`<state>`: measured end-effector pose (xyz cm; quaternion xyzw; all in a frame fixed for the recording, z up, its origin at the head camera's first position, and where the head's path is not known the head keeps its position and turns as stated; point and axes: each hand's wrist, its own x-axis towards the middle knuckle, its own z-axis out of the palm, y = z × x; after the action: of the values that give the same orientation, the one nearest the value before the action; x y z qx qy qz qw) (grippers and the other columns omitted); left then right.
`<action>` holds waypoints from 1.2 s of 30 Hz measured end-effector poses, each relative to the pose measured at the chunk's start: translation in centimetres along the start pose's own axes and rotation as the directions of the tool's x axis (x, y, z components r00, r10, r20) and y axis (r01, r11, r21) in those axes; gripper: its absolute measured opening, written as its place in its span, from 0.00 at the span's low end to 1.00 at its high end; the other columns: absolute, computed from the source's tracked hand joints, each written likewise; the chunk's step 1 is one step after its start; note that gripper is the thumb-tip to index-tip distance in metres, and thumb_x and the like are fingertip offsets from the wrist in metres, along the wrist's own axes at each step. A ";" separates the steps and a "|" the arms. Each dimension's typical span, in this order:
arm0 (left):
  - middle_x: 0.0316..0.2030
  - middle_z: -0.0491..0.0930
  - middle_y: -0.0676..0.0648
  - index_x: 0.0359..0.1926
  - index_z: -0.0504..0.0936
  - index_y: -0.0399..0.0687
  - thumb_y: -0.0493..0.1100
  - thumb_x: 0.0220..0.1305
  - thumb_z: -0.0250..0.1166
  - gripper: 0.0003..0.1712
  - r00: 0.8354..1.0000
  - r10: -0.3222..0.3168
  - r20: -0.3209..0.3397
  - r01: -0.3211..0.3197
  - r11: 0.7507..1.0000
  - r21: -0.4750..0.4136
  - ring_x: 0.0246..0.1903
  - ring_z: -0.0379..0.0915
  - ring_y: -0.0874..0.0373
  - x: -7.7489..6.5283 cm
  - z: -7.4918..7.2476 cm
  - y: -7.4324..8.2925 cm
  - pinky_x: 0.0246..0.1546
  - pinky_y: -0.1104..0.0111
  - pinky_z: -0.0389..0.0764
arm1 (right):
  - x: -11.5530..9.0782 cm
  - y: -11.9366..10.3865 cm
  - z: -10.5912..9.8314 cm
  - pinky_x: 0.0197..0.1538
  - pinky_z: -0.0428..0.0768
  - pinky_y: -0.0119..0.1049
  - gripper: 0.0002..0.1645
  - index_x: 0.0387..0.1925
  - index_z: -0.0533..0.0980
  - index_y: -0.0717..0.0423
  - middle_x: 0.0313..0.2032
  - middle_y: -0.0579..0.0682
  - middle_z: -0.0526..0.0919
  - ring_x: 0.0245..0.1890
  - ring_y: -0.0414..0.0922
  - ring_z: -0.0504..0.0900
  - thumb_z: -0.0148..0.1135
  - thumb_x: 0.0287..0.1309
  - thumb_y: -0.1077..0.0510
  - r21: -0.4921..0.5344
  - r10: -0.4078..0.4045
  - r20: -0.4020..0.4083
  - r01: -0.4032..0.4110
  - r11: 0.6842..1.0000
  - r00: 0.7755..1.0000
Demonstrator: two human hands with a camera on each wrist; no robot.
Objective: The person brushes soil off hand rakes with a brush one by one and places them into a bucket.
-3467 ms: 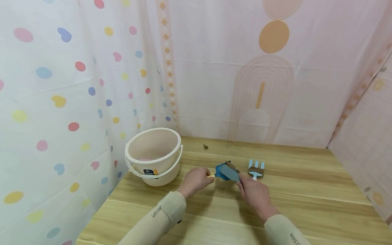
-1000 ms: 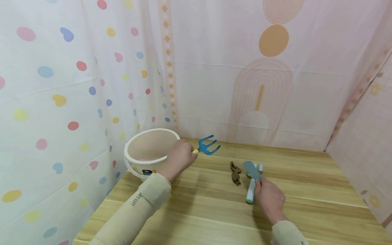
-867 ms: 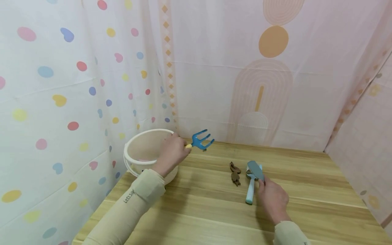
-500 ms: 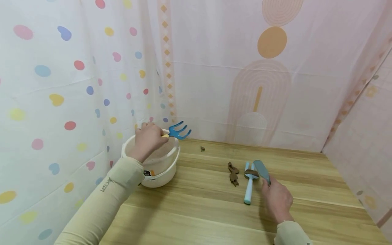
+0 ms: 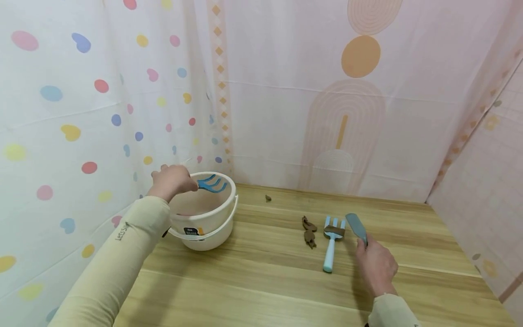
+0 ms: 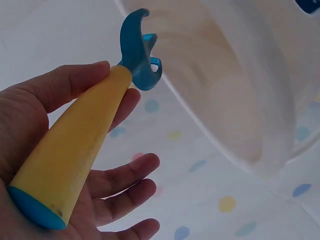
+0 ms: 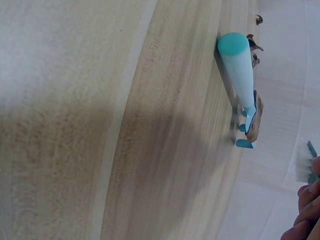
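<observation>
My left hand holds a small garden fork with blue tines over the opening of a white bucket. In the left wrist view its yellow handle lies between thumb and forefinger, the other fingers loose. My right hand grips a small grey-blue brush above the table; pale bristles show in the right wrist view. Left of it lies a light-blue garden fork with a brown piece across its tines. Beside that fork are curled brown dry leaves.
One small dry leaf lies near the back of the wooden table. The bucket stands at the table's left side, its carrying handle folded down. Patterned curtains hang along the back and sides.
Earlier the brush lay against the blue fork over the table. My left hand has since carried that fork left to the bucket, and my right hand has drawn the brush rightward, off the light-blue fork.
</observation>
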<state>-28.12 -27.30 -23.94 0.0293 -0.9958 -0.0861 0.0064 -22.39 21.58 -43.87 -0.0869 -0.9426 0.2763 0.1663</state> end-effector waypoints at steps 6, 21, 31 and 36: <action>0.35 0.77 0.35 0.32 0.80 0.37 0.46 0.50 0.67 0.15 0.999 -0.028 0.033 0.027 1.000 0.011 0.48 0.60 0.31 0.9 1.4 -0.4 0.53 0.33 0.55 | -0.1 0.2 0.0 0.20 0.68 0.49 0.16 0.39 0.76 0.60 0.29 0.64 0.81 0.25 0.60 0.79 0.51 0.69 0.51 0.009 0.008 0.001 -0.008 1.000 1.000; 0.48 0.65 0.22 0.38 0.83 0.34 0.45 0.47 0.70 0.20 0.991 -0.116 0.064 0.120 0.991 -0.064 0.52 0.53 0.23 2.5 5.4 0.1 0.51 0.35 0.61 | -0.2 0.3 0.1 0.19 0.68 0.44 0.17 0.33 0.74 0.61 0.21 0.55 0.76 0.21 0.53 0.74 0.51 0.70 0.51 0.004 0.000 0.023 0.000 1.000 1.000; 0.48 0.67 0.19 0.24 0.83 0.43 0.47 0.48 0.70 0.11 0.996 -0.065 0.068 0.063 0.998 0.029 0.50 0.58 0.22 2.7 6.7 -0.5 0.51 0.31 0.58 | -0.3 0.3 0.3 0.22 0.70 0.49 0.17 0.37 0.75 0.61 0.28 0.61 0.81 0.25 0.57 0.78 0.50 0.69 0.51 0.008 0.017 0.028 -0.017 1.000 0.999; 0.50 0.72 0.21 0.23 0.82 0.44 0.46 0.52 0.66 0.11 0.998 -0.029 0.058 0.023 0.995 0.100 0.55 0.59 0.23 2.9 7.1 -0.6 0.55 0.27 0.50 | -0.4 0.4 0.5 0.23 0.71 0.50 0.17 0.37 0.76 0.61 0.30 0.64 0.82 0.26 0.59 0.79 0.51 0.69 0.51 0.012 0.019 0.018 -0.019 1.000 1.000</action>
<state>-31.15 -26.80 -31.01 0.0399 -0.9982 -0.0376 -0.0255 -22.16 21.55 -44.58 -0.0925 -0.9415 0.2841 0.1559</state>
